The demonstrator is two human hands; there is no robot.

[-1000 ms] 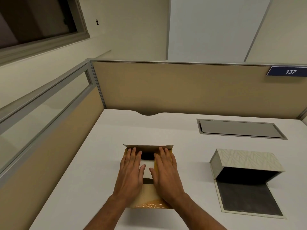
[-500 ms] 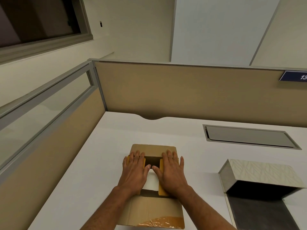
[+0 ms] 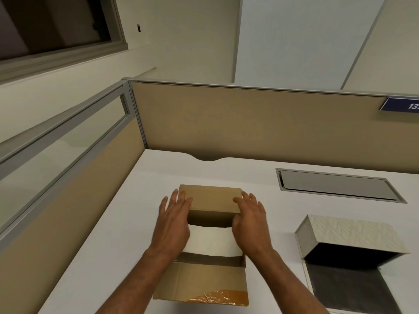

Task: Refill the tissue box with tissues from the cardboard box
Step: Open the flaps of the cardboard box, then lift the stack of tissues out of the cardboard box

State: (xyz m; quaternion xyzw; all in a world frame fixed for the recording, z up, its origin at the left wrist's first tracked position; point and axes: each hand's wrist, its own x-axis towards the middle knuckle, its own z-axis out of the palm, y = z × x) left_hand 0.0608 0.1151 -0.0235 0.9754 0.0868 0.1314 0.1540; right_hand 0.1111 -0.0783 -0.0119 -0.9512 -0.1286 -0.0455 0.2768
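A brown cardboard box (image 3: 210, 198) sits open on the white desk, its far flap folded back and its near flap (image 3: 204, 282) lying toward me with orange tape on its edge. A white stack of tissues (image 3: 213, 241) shows inside. My left hand (image 3: 173, 223) lies flat over the box's left side, fingers spread. On the right side, my right hand (image 3: 249, 220) does the same. The side flaps under the palms are hidden. The tissue box (image 3: 351, 232), pale with a leaf pattern, stands to the right with its lid up and a dark inside (image 3: 344, 286).
A grey metal cable hatch (image 3: 335, 184) is set into the desk (image 3: 136, 223) at the back right. Beige partition walls (image 3: 249, 123) close off the desk's back and left. A blue number plate (image 3: 405, 105) hangs at the partition's right.
My hands have moved apart from the box's middle to its two sides. The far flap has folded back, and the opening now shows the white tissues.
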